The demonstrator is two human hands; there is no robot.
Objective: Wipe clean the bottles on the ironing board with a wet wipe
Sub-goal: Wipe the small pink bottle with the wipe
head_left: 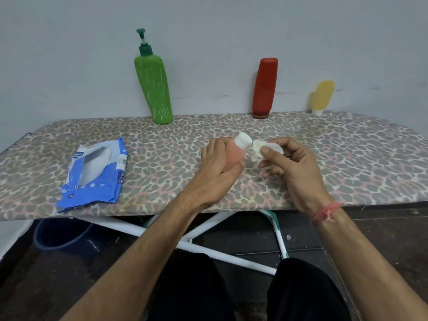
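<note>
My left hand (216,169) grips a small pink bottle (235,155) with a white cap (243,140), tilted with the cap pointing up and right, above the middle of the ironing board (347,158). My right hand (294,167) pinches a crumpled white wet wipe (258,148) right beside the cap. Against the wall at the back of the board stand a tall green pump bottle (154,89), a red bottle (265,88) resting on its cap, and a small yellow tube (322,96) on a white cap.
A blue wet-wipe pack (95,174) lies open on the board's left part. Under the board are its white crossed legs (208,228), a dark blue bucket (62,235) at the left and a dark floor. My knees in black trousers sit below.
</note>
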